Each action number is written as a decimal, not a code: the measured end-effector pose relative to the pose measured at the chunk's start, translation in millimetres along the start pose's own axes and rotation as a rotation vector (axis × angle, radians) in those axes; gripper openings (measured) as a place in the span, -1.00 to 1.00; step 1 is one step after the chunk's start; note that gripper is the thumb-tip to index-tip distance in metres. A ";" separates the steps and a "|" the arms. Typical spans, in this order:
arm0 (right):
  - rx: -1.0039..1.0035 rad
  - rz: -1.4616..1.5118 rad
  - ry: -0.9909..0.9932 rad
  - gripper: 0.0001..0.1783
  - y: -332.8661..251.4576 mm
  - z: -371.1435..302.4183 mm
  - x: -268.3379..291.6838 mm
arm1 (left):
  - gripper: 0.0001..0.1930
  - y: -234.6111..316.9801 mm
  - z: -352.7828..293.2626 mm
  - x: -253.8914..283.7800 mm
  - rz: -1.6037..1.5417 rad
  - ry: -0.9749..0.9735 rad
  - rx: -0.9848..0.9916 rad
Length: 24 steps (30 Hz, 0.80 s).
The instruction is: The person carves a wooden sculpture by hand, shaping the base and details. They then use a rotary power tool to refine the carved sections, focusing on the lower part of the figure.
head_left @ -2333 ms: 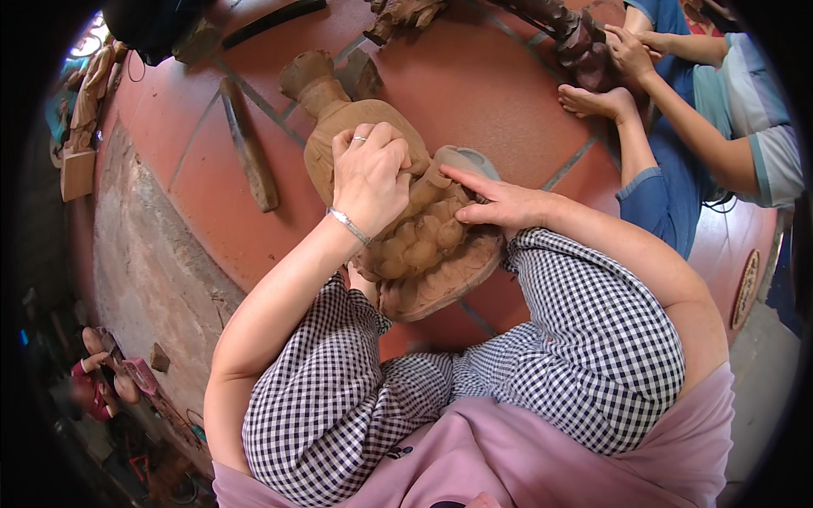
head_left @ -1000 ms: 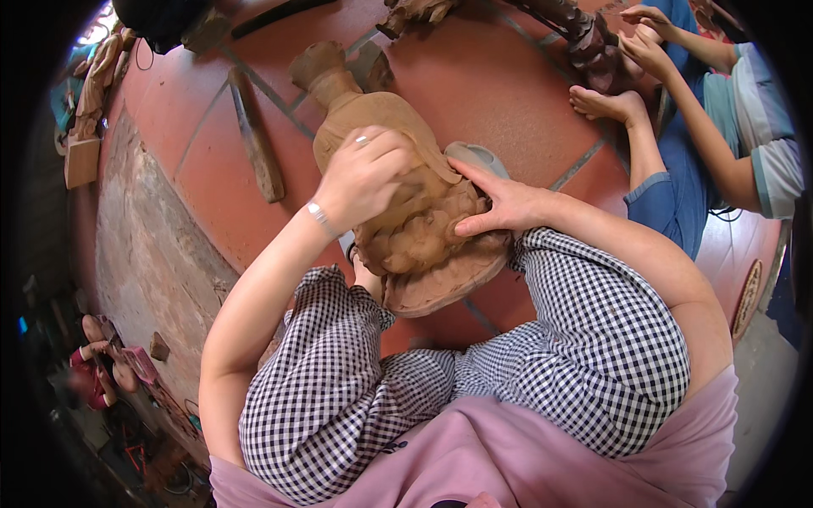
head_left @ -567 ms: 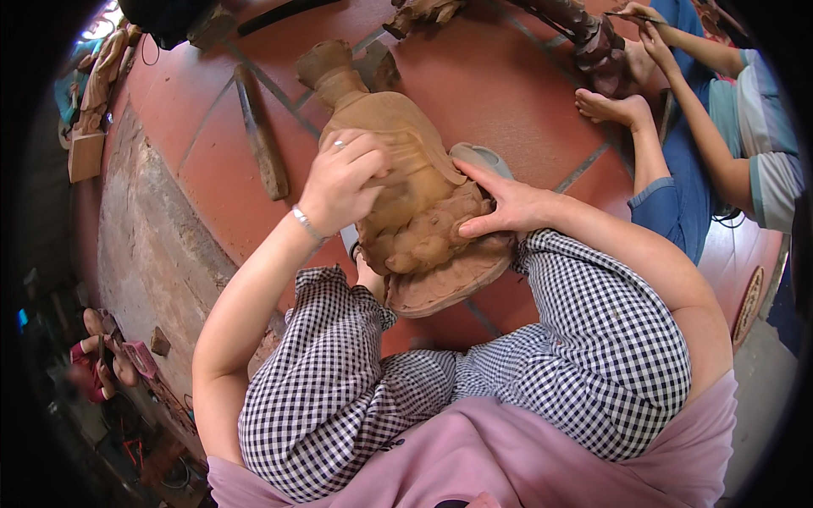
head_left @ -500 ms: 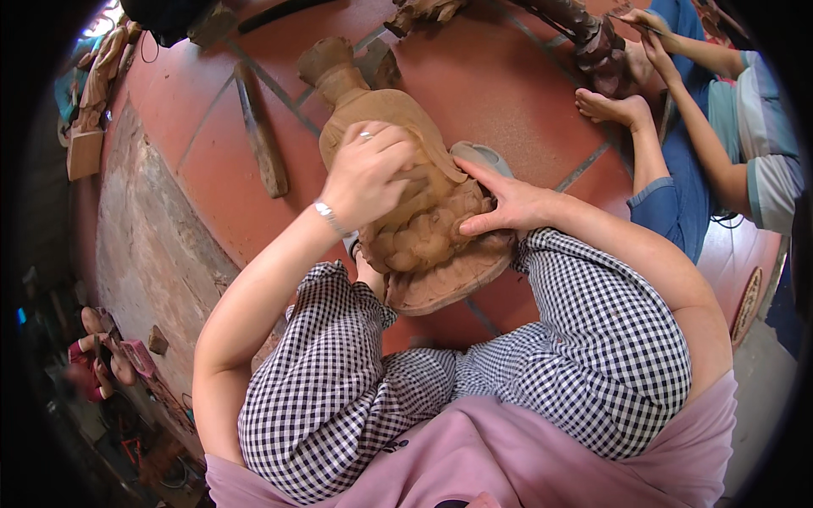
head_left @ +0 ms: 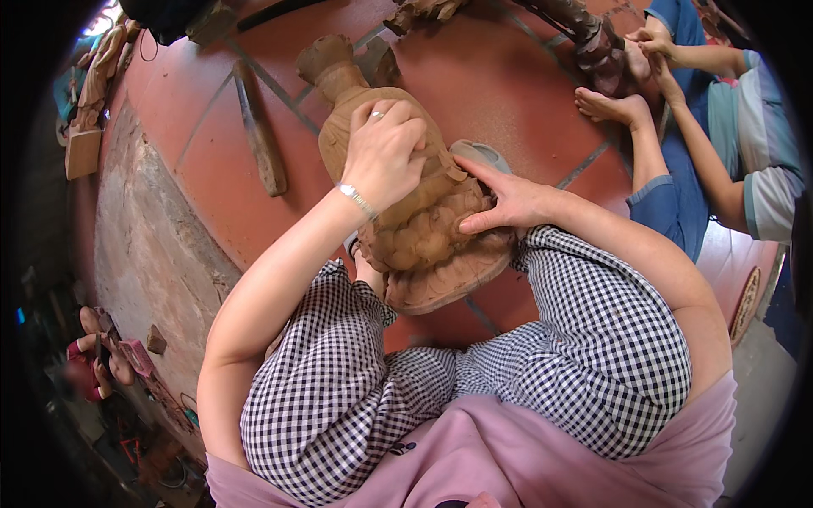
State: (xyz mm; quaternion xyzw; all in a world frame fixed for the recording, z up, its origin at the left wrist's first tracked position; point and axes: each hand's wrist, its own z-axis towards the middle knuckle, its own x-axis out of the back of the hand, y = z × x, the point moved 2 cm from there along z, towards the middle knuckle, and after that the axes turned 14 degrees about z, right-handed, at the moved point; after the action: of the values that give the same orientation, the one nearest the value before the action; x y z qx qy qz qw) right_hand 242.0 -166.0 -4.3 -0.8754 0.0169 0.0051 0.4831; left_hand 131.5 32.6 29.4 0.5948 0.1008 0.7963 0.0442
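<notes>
A brown carved wooden figure [head_left: 421, 231] lies between my knees, its rounded, petal-edged base toward me and its narrow end pointing away. My left hand [head_left: 385, 157], with a ring and a metal wristband, is closed with bent fingers against the figure's smooth middle. Whatever those fingers hold is hidden under them. My right hand [head_left: 512, 199] grips the right side near the base, thumb on the knobbly carving and forefinger along the edge.
A long chisel-like tool with a wooden handle [head_left: 268, 165] lies on the red tiles at left. A grey slab [head_left: 148, 220] stretches beyond it. At right sits another person [head_left: 720, 127], bare foot close by, beside a dark carved piece [head_left: 600, 59]. More carvings stand far left.
My left hand has slid up the figure, away from me and slightly right. My right hand and the figure stay put. The other person's hands have shifted slightly.
</notes>
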 end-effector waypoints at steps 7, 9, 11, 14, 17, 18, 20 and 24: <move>-0.002 -0.054 0.041 0.41 4.2 -1.7 0.4 | -0.75 -6.9 -14.3 18.5 -0.010 0.021 0.048; -0.018 0.001 0.024 0.41 2.7 -2.9 1.6 | -0.74 -6.1 -15.0 17.7 -0.009 0.024 0.039; -0.016 0.018 0.006 0.41 -1.6 -1.4 0.6 | -0.75 1.2 -5.0 8.2 0.029 -0.004 0.011; 0.010 0.012 0.001 0.42 -0.6 -0.8 1.2 | -0.78 6.8 5.2 0.9 0.030 -0.019 -0.011; 0.033 -0.006 0.006 0.42 1.4 -0.3 0.1 | -0.76 -1.6 -7.7 10.8 -0.008 0.016 -0.004; 0.024 -0.025 0.012 0.42 4.6 0.3 1.4 | -0.78 -7.0 -13.9 15.8 -0.017 0.012 -0.015; 0.012 -0.039 0.014 0.42 6.7 -0.3 3.0 | -0.82 -15.6 -25.6 26.1 -0.031 0.001 -0.025; -0.023 0.027 -0.006 0.42 -7.3 -5.3 4.5 | -0.73 -10.0 -17.9 14.2 -0.065 0.102 -0.090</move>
State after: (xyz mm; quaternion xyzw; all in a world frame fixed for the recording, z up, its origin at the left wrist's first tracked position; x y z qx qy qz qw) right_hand 246.6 -166.7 4.6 -0.8806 0.0274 0.0143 0.4729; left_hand 109.8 43.1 35.7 0.5472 0.0862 0.8275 0.0914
